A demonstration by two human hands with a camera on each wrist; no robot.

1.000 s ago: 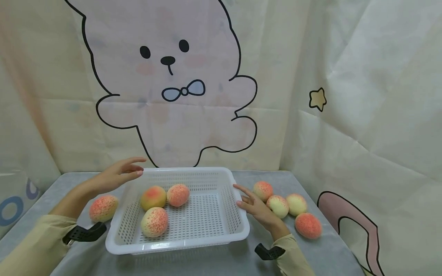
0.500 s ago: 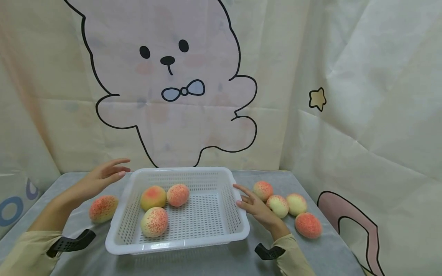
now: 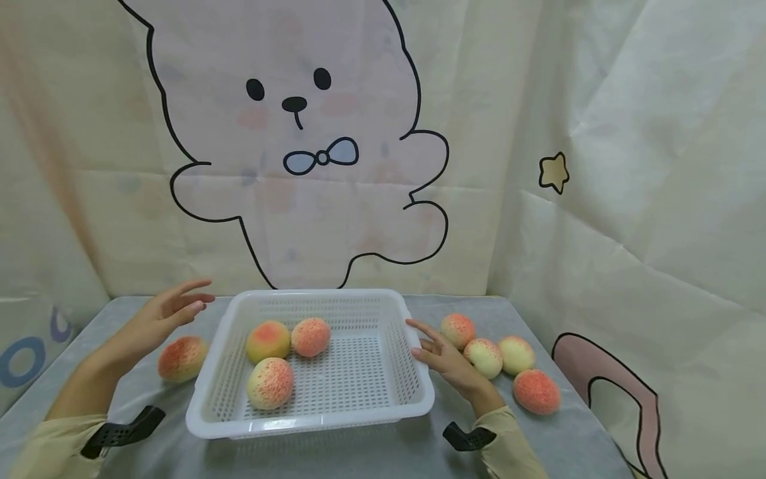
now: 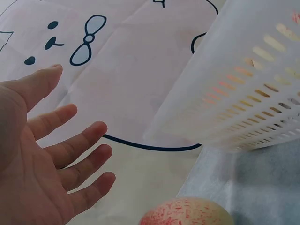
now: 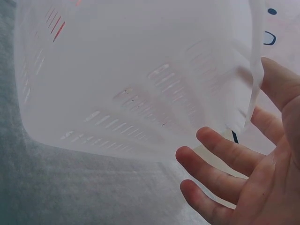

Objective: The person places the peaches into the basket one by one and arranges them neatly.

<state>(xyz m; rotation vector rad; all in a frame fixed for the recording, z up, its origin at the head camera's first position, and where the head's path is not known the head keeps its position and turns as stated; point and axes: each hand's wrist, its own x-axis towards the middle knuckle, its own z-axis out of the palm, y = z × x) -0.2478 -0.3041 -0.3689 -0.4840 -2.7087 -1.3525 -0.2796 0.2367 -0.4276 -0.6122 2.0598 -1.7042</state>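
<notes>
A white slotted basket (image 3: 371,416) stands mid-table with three peaches in it (image 3: 270,382). My left hand (image 3: 158,319) hovers open above the table, left of the basket's far corner, holding nothing; a lone peach (image 3: 181,358) lies just below it, also seen in the left wrist view as the peach (image 4: 187,213) under my palm (image 4: 42,159). My right hand (image 3: 443,356) rests open beside the basket's right wall (image 5: 140,79), fingers (image 5: 220,150) spread close to it. Several peaches (image 3: 483,357) lie just right of that hand.
The grey table (image 3: 371,459) is backed by a cream cloth printed with a cartoon bear (image 3: 299,133). A draped sheet with a star (image 3: 553,173) closes the right side. Black wrist-camera mounts (image 3: 120,432) sit at both sleeves.
My left hand has drawn back leftward and slightly down, away from the basket's far left corner, toward the lone peach. The right hand and basket have not moved.
</notes>
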